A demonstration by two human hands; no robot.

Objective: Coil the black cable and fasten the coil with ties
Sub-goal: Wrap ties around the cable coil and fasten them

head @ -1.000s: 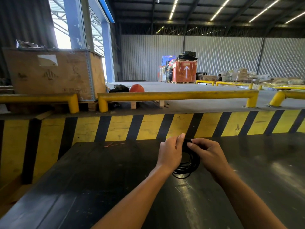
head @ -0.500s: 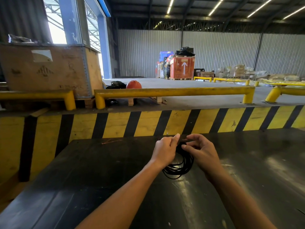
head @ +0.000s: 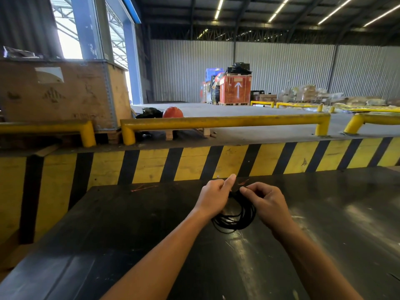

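A thin black cable (head: 234,221) is wound into a small round coil of several loops and hangs between my two hands just above the black table (head: 129,230). My left hand (head: 213,197) pinches the coil's top from the left, thumb raised. My right hand (head: 267,203) pinches the same top part from the right with its fingertips. A thin reddish tie (head: 242,182) shows just beyond my fingers; whether it touches the coil I cannot tell. The coil's upper part is hidden by my fingers.
Another thin reddish tie (head: 142,187) lies near the table's far edge on the left. A yellow-and-black striped barrier (head: 194,163) runs behind the table, with yellow rails (head: 216,122) beyond it. A wooden crate (head: 60,94) stands at the back left.
The coil and both hands stay together at the table's far middle. My fingers have shifted slightly at the coil's top; the view has tilted a little.
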